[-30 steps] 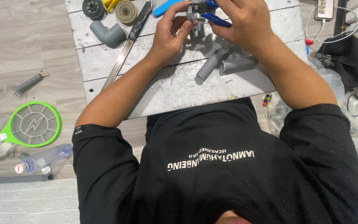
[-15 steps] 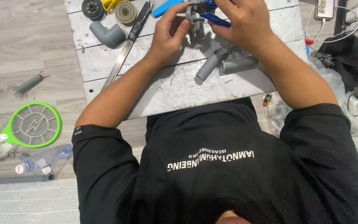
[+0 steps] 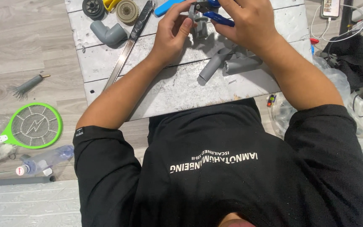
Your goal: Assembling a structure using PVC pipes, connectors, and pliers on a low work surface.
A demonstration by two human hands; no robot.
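A small grey pipe fitting (image 3: 200, 26) is sitting near the tabletop's (image 3: 177, 90) far edge, exactly where it was a second ago. The left hand (image 3: 171, 38) is pinching its side, fingers pressed together, while the right hand (image 3: 248, 25) is closing blue-handled pliers (image 3: 215, 17) onto it. Grey pipe pieces (image 3: 227, 65) are lying just nearer.

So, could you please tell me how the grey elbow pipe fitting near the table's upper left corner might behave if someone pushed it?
The grey elbow fitting looks like rigid plastic, so it would probably stay stiff and feel light. Its bend likely stops it rolling far; it might pivot or slide instead. The table looks flat and smooth enough that a nudge could send it toward the long blade beside it.
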